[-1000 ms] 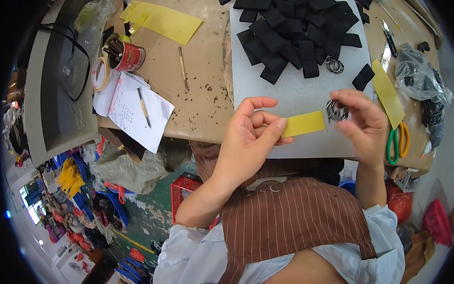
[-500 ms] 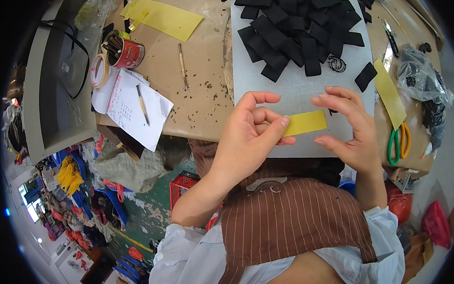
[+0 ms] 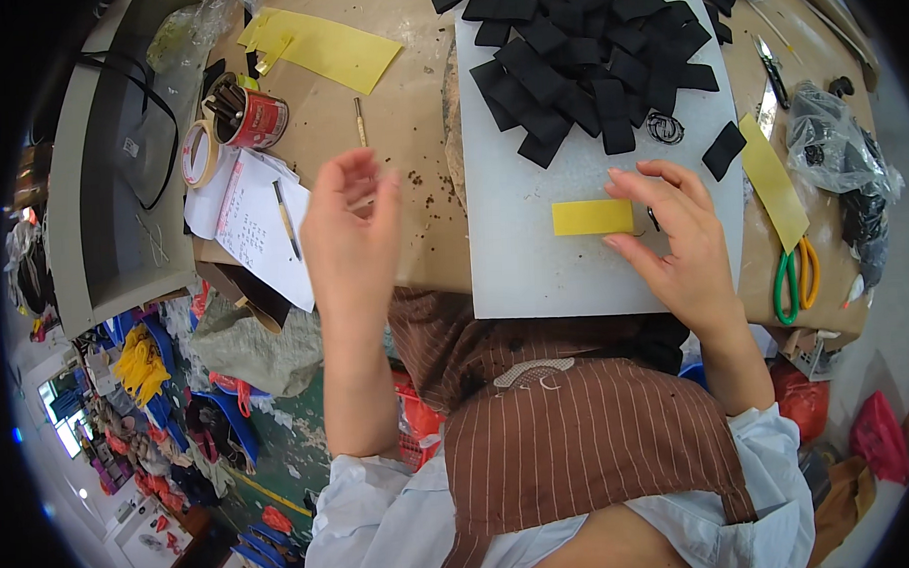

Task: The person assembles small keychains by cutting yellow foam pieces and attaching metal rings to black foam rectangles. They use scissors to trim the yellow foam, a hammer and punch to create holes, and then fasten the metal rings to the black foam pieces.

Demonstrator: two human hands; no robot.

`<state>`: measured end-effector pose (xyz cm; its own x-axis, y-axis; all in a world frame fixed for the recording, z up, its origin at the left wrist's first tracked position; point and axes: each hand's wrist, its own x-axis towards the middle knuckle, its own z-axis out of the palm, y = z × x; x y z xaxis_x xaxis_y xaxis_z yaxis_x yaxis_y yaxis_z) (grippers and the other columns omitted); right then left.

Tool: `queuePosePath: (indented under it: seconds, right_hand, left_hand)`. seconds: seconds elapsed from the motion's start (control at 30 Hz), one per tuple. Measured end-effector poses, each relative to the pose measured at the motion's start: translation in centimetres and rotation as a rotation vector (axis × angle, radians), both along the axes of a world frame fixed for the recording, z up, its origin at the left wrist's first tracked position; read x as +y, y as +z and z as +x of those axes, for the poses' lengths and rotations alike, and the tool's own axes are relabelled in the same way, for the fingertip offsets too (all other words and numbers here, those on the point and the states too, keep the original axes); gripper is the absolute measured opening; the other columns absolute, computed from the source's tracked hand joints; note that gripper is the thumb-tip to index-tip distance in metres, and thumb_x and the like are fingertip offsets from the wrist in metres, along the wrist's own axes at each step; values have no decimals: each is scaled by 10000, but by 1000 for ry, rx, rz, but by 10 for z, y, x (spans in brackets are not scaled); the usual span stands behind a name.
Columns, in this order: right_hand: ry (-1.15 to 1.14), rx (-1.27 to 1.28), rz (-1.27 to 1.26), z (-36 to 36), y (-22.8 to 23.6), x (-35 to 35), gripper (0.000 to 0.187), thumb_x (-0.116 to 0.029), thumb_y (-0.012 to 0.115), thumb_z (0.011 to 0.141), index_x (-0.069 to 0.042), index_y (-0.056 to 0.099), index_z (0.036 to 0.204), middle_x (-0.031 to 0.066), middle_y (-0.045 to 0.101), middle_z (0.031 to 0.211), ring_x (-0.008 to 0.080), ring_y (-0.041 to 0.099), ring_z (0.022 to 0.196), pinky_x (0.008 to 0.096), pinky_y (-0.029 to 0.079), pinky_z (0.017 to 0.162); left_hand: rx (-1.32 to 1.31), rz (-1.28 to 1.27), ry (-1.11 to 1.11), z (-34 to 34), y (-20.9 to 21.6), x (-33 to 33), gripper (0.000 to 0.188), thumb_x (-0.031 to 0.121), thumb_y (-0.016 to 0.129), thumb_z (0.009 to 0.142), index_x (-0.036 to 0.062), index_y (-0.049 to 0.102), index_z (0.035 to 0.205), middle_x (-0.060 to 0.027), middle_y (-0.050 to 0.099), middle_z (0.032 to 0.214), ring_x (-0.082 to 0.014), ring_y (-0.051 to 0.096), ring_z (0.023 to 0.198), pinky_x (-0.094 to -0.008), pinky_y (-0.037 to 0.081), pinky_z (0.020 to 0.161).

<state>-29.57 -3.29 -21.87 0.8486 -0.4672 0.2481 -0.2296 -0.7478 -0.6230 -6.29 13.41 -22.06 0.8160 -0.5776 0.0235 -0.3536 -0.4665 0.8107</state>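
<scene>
A small yellow rectangular strip (image 3: 590, 217) lies flat on the pale grey board (image 3: 535, 286). My right hand (image 3: 678, 241) is over its right end, thumb at the lower edge and forefinger at the upper edge, with the fingers apart. Whether they touch the strip I cannot tell. A small dark object (image 3: 652, 218) shows partly beneath this hand. Off the board to the left, my left hand (image 3: 351, 248) is raised over the brown table, slightly blurred, thumb apart from the fingers and nothing visible in it. Beyond its fingertips lies a thin wooden-handled tool (image 3: 360, 122), its lower part hidden.
Black fabric loops (image 3: 607, 68) are heaped on the board's far part, beside a coil of black cord (image 3: 665, 127). Scissors (image 3: 787, 287) with green and orange handles lie right, near a larger yellow sheet (image 3: 774, 178). Papers (image 3: 257, 216), a tape roll (image 3: 201, 155) and a red can (image 3: 266, 120) are left.
My left hand has let go of the yellow strip and moved left, off the board. The strip now lies on the board, and my right hand has come closer around its right end.
</scene>
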Motion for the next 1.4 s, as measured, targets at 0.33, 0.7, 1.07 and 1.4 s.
queuePosePath:
  seconds: [0.33, 0.7, 1.07, 1.4]
  right_hand:
    - [-428, -25, 57, -91, 7, -47, 368, -64, 659, 839, -13, 601, 1199, 140, 630, 1157, 275, 580, 1120, 351, 424, 979]
    - [-678, 293, -209, -193, -35, -54, 359, -59, 527, 918, -25, 533, 1276, 180, 518, 1242, 336, 505, 1179, 386, 386, 1012]
    - [-721, 358, -142, -208, -3, -63, 339, -64, 611, 862, -15, 582, 1196, 172, 564, 1114, 349, 563, 1049, 389, 442, 919]
    - [-397, -75, -131, -136, 78, -106, 233, -37, 585, 880, -10, 632, 1106, 92, 665, 1021, 172, 618, 913, 282, 479, 784]
  left_hand:
    - [-617, 530, -106, 55, -22, -16, 379, 90, 607, 808, -28, 569, 1166, -214, 584, 1072, -367, 599, 983, -425, 497, 829]
    - [-666, 338, -74, 60, -7, -17, 216, 15, 577, 826, -14, 621, 1035, -179, 577, 963, -339, 642, 797, -388, 523, 723]
    - [28, -54, -118, 53, -16, -2, 164, 92, 596, 934, -47, 613, 1018, -46, 639, 849, -96, 608, 792, -236, 486, 709]
    - [119, -48, -122, 43, -25, -24, 193, 112, 625, 918, -25, 634, 1054, -41, 632, 835, -80, 583, 750, -230, 479, 667]
